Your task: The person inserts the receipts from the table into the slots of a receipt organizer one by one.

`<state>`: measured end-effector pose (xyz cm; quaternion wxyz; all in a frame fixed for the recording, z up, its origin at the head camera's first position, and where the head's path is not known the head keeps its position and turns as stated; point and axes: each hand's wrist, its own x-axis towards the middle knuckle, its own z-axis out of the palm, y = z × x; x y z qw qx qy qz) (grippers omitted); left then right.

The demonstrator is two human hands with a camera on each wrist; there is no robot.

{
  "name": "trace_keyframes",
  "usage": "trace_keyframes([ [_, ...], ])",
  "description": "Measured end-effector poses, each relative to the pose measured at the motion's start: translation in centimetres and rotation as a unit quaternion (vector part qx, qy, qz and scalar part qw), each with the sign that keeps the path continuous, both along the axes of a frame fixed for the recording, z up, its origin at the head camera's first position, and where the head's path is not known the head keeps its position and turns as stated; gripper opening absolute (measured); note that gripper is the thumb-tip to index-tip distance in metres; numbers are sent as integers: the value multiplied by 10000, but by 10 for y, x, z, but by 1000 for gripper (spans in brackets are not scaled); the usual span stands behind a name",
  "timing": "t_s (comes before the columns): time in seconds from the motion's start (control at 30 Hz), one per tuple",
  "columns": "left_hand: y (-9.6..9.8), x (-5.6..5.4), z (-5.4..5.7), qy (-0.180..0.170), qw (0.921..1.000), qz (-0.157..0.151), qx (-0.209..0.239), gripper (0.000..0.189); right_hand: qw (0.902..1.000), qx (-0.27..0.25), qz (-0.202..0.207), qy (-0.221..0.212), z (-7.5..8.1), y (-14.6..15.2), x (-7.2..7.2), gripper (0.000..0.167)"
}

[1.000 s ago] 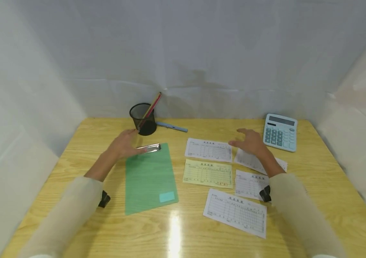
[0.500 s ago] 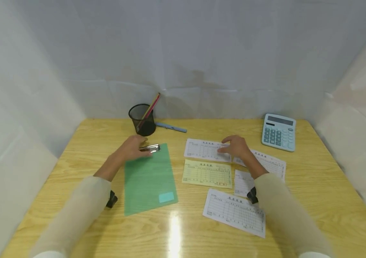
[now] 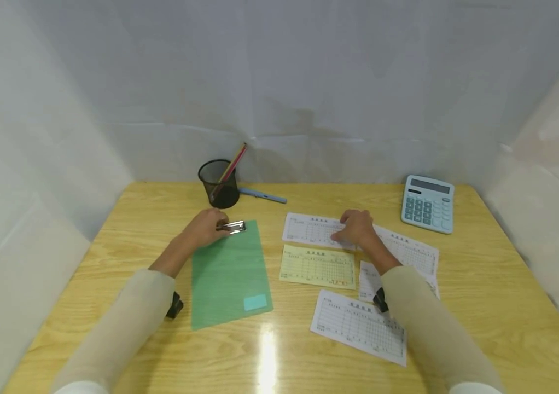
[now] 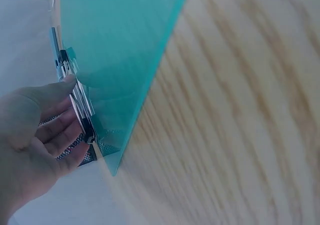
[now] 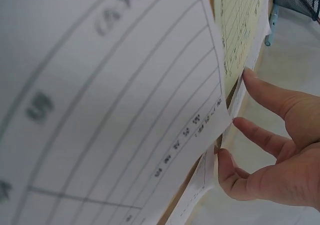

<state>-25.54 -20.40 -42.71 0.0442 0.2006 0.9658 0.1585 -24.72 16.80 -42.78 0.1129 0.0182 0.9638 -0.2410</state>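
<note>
Some left fingers [image 4: 60, 125] pinch a clip [image 3: 236, 227]; right fingers [image 5: 262, 137] touch white paper [image 3: 309, 229].

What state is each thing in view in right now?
Green folder, lying flat
Metal clip, held by the left hand
White slips, printed side up, one partly under the right hand
Yellow slip, uncovered
Pen cup, upright, holding pencils
Blue pen, lying down
Calculator, face up; display unreadable

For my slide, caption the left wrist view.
Left hand holds the metal clip on a translucent green clipboard.
</note>
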Motion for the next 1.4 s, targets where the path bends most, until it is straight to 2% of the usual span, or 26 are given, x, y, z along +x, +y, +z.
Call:
trace_keyframes([
  [0.33, -6, 1, -3, 106, 9996, -37, 268, 20, 9997, -199, -127, 77, 1, -6, 0, 52],
  [0.63, -12, 0, -6, 454, 9964, -499, 515, 12, 9997, -141, -163, 117, 3, -6, -3, 54],
  [0.97, -7, 3, -2, 245, 9992, -279, 156, 12, 9996, -160, -140, 199, 6, -9, 2, 32],
  [1.2, -10, 3, -2, 241, 9992, -295, 132, 12, 9992, -353, 139, 105, 10, -6, -2, 30],
  [1.4, -9, 3, -4, 208, 9988, -351, 277, 10, 9976, -661, 144, 136, 11, 0, -2, 31],
])
